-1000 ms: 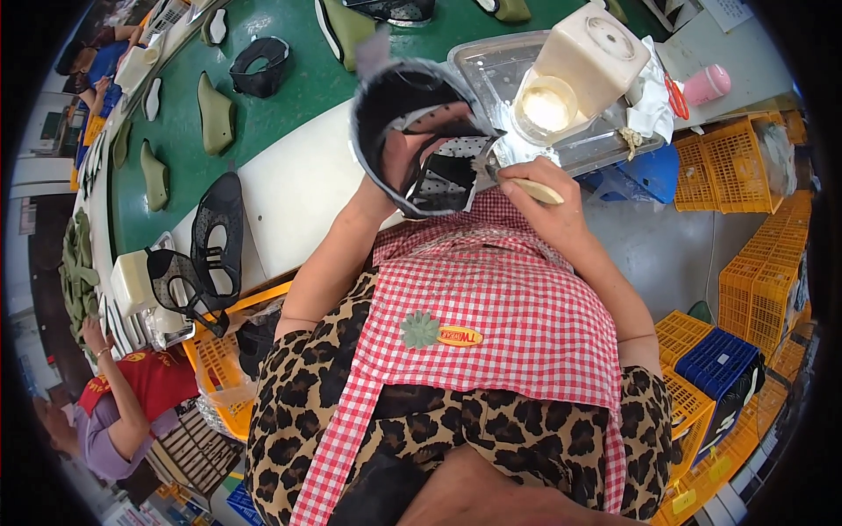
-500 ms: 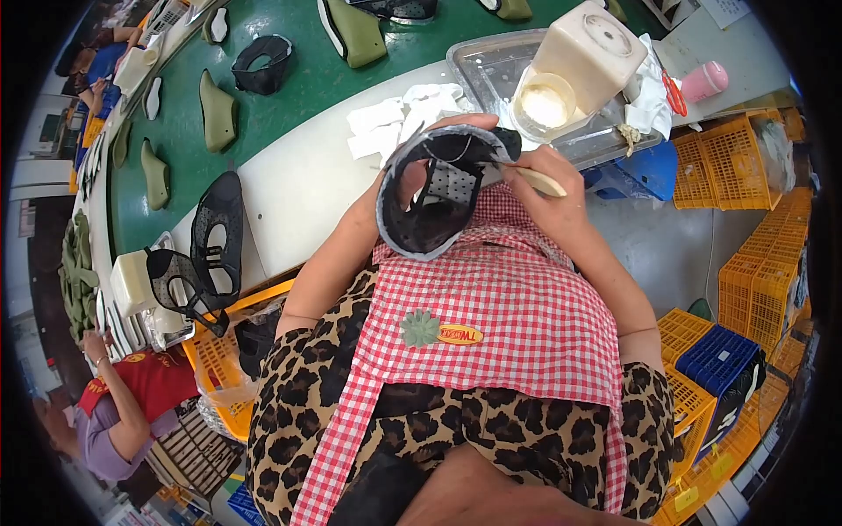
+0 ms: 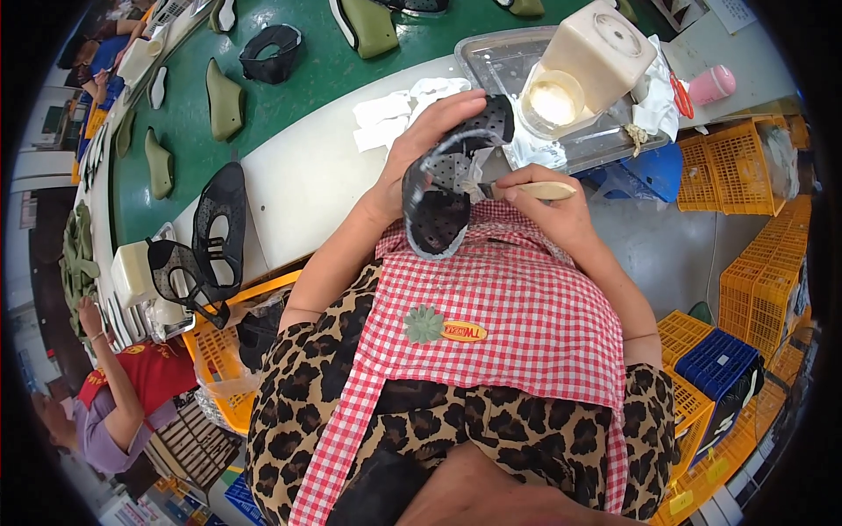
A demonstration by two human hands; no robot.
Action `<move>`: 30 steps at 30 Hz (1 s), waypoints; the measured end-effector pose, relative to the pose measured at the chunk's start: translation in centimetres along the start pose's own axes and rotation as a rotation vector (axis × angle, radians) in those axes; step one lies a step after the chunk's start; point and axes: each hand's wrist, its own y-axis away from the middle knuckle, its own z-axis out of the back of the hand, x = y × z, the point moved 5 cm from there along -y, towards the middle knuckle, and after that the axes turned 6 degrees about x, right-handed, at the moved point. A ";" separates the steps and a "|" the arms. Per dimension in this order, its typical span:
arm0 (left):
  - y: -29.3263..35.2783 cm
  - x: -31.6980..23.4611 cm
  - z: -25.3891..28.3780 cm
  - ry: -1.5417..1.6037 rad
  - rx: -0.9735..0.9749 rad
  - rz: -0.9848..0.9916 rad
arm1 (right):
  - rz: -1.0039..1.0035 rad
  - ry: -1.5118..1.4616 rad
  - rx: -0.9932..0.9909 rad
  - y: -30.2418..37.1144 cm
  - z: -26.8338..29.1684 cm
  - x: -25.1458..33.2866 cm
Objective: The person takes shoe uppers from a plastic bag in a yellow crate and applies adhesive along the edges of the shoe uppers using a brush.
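My left hand (image 3: 419,145) grips a black perforated shoe upper (image 3: 443,188) with a grey-white edge, held tilted just above my red checked apron (image 3: 517,307). My right hand (image 3: 554,210) holds a pale wooden brush handle (image 3: 539,189), its tip against the inside of the upper. Behind my hands a metal tray (image 3: 500,66) carries a cream plastic jug (image 3: 598,53) and a round open cup of pale liquid (image 3: 553,101).
White rags (image 3: 395,110) lie on the white table edge (image 3: 307,175). Green shoe lasts (image 3: 224,98) and black uppers (image 3: 270,53) sit on the green belt. More black uppers (image 3: 215,232) hang at left. Orange crates (image 3: 745,167), a blue crate (image 3: 715,364), another person (image 3: 114,394) lower left.
My left hand has turned the black upper and brought it down toward my apron, uncovering the white rags on the table. My right hand with the brush followed it slightly.
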 end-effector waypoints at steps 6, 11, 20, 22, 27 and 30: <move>0.1 -0.1 0.8 -0.240 -0.033 0.003 | -0.030 -0.147 0.105 0.3 -0.2 0.9; 0.5 1.2 1.3 -0.291 -0.065 -0.025 | 0.010 -0.203 0.209 0.6 -0.4 1.7; 0.9 1.0 2.1 -0.312 -0.124 -0.048 | 0.117 -0.260 0.301 0.2 -0.1 2.1; 0.9 1.6 2.5 -0.035 -0.165 0.040 | 0.058 -0.215 0.239 -0.6 -0.4 1.0; 1.3 1.0 3.4 0.206 -0.197 0.011 | 0.051 -0.069 -0.018 -2.6 0.8 -3.3; 2.3 1.2 6.2 0.219 -0.190 0.359 | 0.107 -0.217 -0.137 -2.7 1.8 -1.5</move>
